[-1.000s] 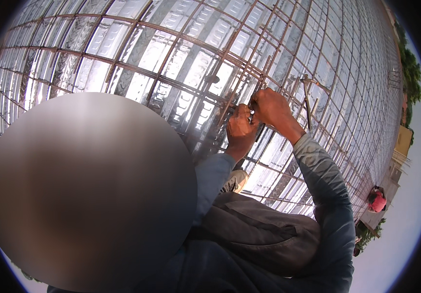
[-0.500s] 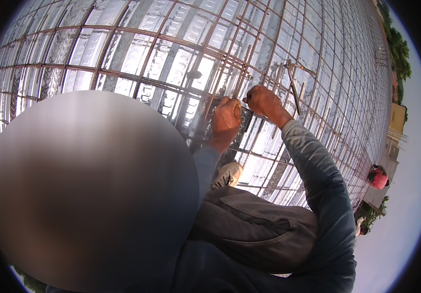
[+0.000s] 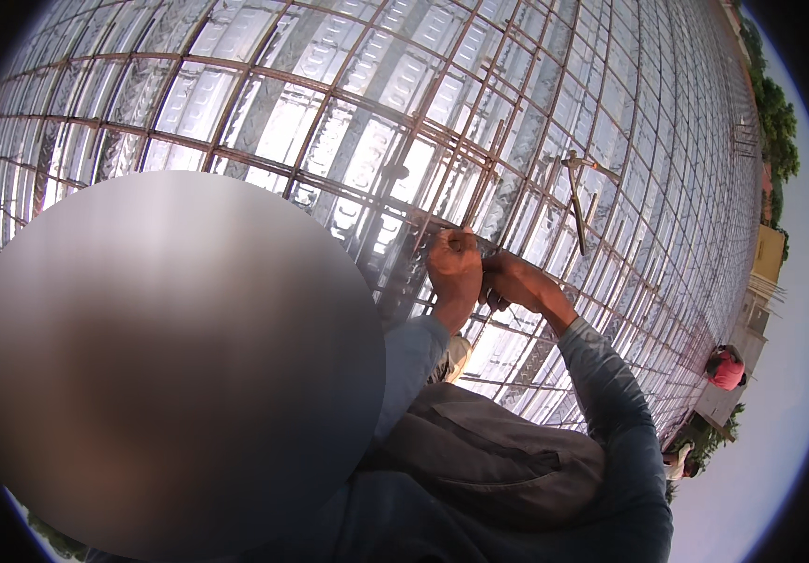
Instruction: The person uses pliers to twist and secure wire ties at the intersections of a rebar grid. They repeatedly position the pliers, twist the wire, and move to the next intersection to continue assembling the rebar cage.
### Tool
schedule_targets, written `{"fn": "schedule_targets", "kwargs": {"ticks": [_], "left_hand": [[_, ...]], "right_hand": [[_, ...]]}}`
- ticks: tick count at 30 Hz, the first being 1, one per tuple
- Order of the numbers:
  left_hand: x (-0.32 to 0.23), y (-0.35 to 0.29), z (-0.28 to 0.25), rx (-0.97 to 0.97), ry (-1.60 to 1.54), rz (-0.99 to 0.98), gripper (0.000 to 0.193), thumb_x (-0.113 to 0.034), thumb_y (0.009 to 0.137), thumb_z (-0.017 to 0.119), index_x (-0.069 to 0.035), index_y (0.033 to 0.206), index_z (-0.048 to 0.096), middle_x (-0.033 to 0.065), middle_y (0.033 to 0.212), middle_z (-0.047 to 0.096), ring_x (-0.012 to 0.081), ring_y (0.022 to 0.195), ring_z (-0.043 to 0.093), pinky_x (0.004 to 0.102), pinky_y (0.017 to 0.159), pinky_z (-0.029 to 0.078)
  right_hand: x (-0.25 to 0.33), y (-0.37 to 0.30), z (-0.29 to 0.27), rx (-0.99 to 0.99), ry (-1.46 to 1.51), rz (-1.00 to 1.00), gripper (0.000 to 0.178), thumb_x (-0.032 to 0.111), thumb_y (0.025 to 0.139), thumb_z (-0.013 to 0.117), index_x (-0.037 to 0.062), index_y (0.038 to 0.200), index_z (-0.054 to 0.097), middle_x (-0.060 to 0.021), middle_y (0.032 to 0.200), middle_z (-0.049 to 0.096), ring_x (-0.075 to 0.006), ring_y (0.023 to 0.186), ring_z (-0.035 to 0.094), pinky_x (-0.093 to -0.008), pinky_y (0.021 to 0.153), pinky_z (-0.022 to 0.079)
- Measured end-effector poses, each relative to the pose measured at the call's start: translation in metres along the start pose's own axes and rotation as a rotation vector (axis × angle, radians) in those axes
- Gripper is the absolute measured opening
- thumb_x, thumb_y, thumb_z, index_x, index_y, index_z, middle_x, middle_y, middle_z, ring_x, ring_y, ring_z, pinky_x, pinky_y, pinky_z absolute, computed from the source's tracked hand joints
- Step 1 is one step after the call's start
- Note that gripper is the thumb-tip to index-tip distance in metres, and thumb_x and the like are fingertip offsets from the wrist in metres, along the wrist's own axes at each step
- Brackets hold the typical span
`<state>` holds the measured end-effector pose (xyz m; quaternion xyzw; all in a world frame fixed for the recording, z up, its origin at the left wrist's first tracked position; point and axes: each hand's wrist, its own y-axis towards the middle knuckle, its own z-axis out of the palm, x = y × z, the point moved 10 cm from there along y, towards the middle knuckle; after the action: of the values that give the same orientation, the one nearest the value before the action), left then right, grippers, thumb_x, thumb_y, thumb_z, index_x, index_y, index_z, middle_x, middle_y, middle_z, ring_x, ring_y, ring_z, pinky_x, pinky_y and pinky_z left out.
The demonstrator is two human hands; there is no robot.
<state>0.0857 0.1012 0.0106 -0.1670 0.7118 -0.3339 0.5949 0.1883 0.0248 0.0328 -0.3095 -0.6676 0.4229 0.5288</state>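
Observation:
Both of my hands are close together, low over a grid of rusty reinforcing bars (image 3: 367,101), at a place where bars cross. My left hand (image 3: 456,267) is closed, its fingertips pinched at the bar; what lies between them is too small to make out. Right beside it, my right hand (image 3: 517,281) has curled fingers bent downward, and their grip is partly hidden. A hammer-like tool (image 3: 578,211) with a dark handle lies on the bars, beyond and to the right of my right hand.
Shiny ribbed metal decking (image 3: 278,113) lies beneath the bars. My shoe (image 3: 453,359) stands just below my hands. Far right, a person in a pink top (image 3: 725,368) is bent over near the edge, and another person (image 3: 679,462) is lower down. A large blurred round patch covers the lower left.
My right hand has come down and turned, its fingers now bent below the bar beside my left hand. The whole view has shifted, with the grid and tool appearing lower.

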Motion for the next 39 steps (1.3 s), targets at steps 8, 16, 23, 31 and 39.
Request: {"fn": "schedule_targets", "kwargs": {"ticks": [8, 16, 23, 31, 39], "left_hand": [[0.021, 0.002, 0.011, -0.085, 0.112, -0.077, 0.034, -0.031, 0.102, 0.060, 0.002, 0.097, 0.063, 0.0199, 0.100, 0.067, 0.0368, 0.095, 0.066, 0.0465, 0.085, 0.051], [0.019, -0.023, 0.018, -0.046, -0.016, -0.244, 0.034, -0.025, 0.102, 0.061, 0.005, 0.116, 0.059, 0.0216, 0.113, 0.064, 0.0329, 0.105, 0.063, 0.0436, 0.093, 0.049], [0.063, -0.047, 0.047, 0.056, -0.167, -0.506, 0.047, -0.037, 0.104, 0.056, 0.007, 0.120, 0.058, 0.0253, 0.120, 0.062, 0.0383, 0.114, 0.060, 0.0459, 0.102, 0.045], [0.075, -0.059, 0.073, 0.139, -0.932, -1.095, 0.047, -0.051, 0.103, 0.053, -0.009, 0.125, 0.054, 0.0052, 0.102, 0.060, 0.0183, 0.090, 0.059, 0.0422, 0.073, 0.050], [0.054, -0.062, 0.062, 0.138, -1.009, -1.295, 0.045, -0.060, 0.096, 0.058, -0.018, 0.113, 0.059, 0.0009, 0.085, 0.052, 0.0134, 0.064, 0.044, 0.0349, 0.062, 0.038]], "right_hand": [[-0.030, -0.016, -0.097, -0.063, -0.052, 0.016, 0.037, 0.032, 0.096, 0.068, -0.0034, 0.103, 0.073, -0.0112, 0.086, 0.075, -0.0201, 0.077, 0.072, -0.0334, 0.070, 0.057], [-0.028, -0.007, -0.237, -1.136, -0.752, -0.046, 0.063, 0.032, 0.087, 0.078, -0.0005, 0.134, 0.051, -0.0320, 0.114, 0.060, -0.0529, 0.105, 0.060, -0.0546, 0.089, 0.051], [-0.053, -0.007, -0.252, -1.265, -0.913, -0.213, 0.044, 0.010, 0.090, 0.065, 0.0032, 0.133, 0.055, -0.0292, 0.102, 0.067, -0.0498, 0.087, 0.065, -0.0549, 0.079, 0.053], [-0.021, -0.049, -0.253, -1.284, -0.457, 0.059, 0.039, 0.017, 0.090, 0.064, 0.0052, 0.126, 0.053, -0.0302, 0.098, 0.071, -0.0496, 0.097, 0.069, -0.0526, 0.082, 0.053], [-0.064, -0.195, -0.273, -1.427, 0.354, -0.347, 0.030, 0.034, 0.103, 0.065, 0.0067, 0.089, 0.064, 0.0054, 0.060, 0.049, -0.0122, 0.051, 0.039, -0.0329, 0.051, 0.036]]}}
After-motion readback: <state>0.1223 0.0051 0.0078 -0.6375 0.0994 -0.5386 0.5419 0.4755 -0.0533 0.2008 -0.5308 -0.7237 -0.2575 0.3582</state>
